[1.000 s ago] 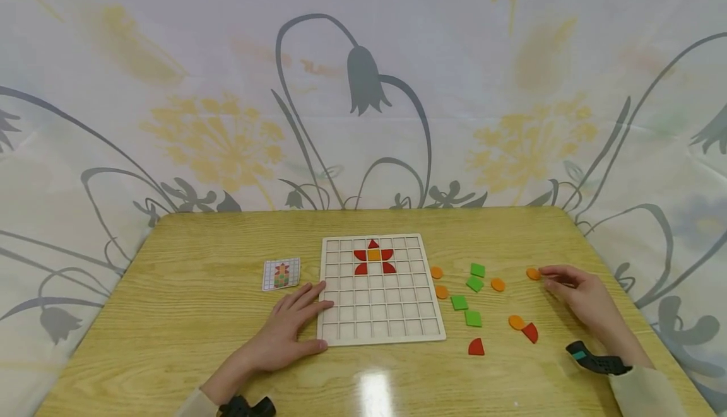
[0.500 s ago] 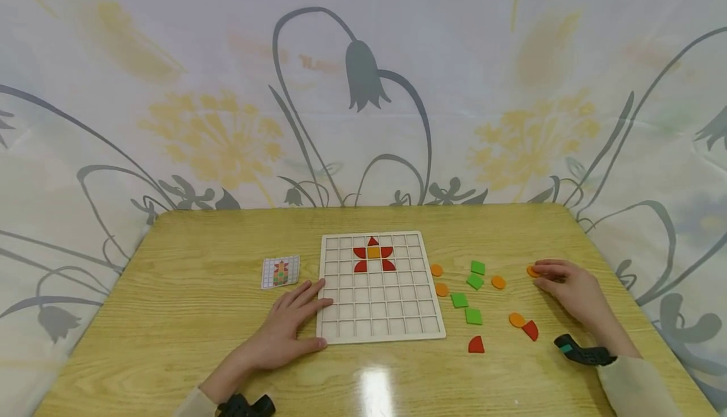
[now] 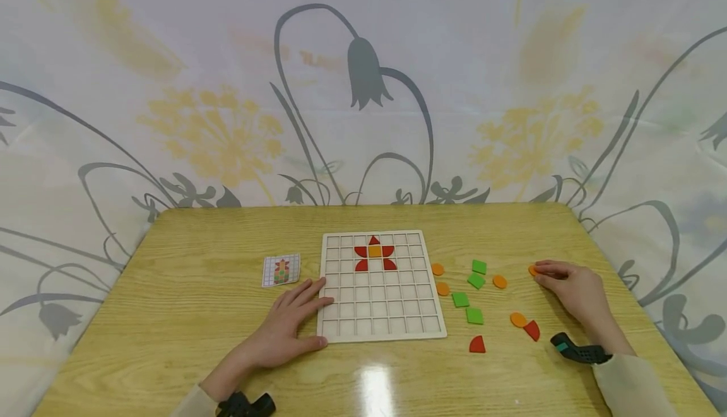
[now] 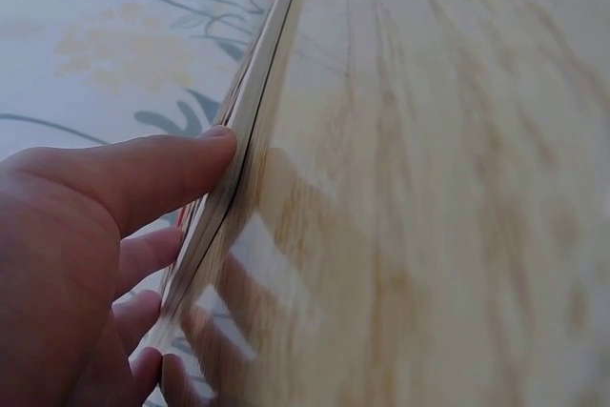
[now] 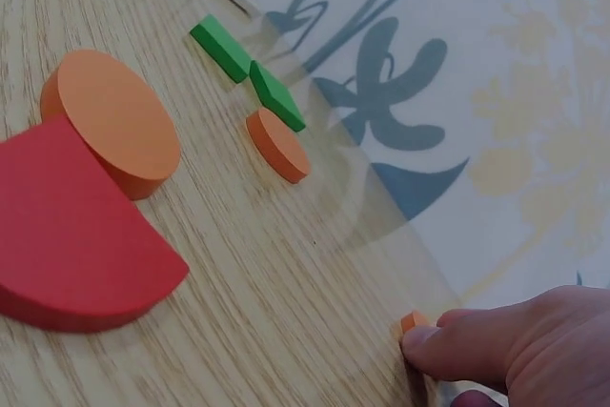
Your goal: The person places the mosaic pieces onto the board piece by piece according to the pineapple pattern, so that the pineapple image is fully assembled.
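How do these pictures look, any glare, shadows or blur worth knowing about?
Head view: a bright glare patch on the tabletop, nearside of the grid board; left wrist view: dim, soft wood grain, dark finger shapes, shadow or reflection, beside the left hand; right wrist view: also dim, with a dark streak below the right hand's thumb.

Head view: from above near side of table (image 3: 170, 341), facing far and down; widest, takes in whole board (image 3: 394, 310) and backdrop (image 3: 363, 133). Left wrist view: low, close to board, facing right along its near edge. Right wrist view: low, tilted, facing far and left across table; red quarter-round (image 5: 81, 235) and touching orange disc (image 5: 119, 121) nearest lens. Head and left wrist share board; head and right wrist share that pair.
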`<action>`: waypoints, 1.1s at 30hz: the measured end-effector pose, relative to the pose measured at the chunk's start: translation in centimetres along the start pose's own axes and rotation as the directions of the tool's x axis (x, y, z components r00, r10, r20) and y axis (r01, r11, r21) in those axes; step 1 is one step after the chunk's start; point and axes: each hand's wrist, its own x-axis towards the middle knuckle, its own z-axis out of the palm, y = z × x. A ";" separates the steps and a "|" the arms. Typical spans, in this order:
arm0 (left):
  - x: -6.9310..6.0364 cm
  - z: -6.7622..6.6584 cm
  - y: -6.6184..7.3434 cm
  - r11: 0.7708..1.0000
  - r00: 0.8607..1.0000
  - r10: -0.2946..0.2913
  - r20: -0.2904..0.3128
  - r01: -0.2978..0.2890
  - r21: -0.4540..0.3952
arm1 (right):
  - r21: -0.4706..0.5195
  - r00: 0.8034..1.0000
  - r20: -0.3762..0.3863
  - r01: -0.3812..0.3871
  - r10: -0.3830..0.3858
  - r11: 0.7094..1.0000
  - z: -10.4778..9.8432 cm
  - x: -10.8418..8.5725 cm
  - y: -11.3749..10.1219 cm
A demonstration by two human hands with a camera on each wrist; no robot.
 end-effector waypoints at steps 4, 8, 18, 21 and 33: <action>0.0 0.0 0.1 1.000 1.000 -0.004 0.001 0.004 -0.003 | -0.048 0.999 -0.041 0.030 -0.032 0.998 0.1 0.0 -0.1; 0.0 -0.1 0.1 1.000 1.000 -0.004 -0.005 0.004 0.000 | -0.033 0.999 -0.037 0.010 -0.011 0.999 0.1 0.2 -0.5; -0.1 0.1 -0.1 1.000 1.000 -0.019 0.011 0.019 -0.011 | -0.002 0.999 -0.048 0.001 -0.001 1.000 0.9 0.5 -2.3; -0.1 0.1 -0.1 1.000 1.000 -0.025 0.011 0.025 -0.004 | 0.006 0.998 -0.058 0.040 -0.040 0.999 1.3 0.6 -3.2; -0.1 0.0 0.0 1.000 1.000 -0.024 0.008 0.024 0.005 | 0.082 0.980 0.042 0.193 -0.197 0.978 3.5 0.6 -8.8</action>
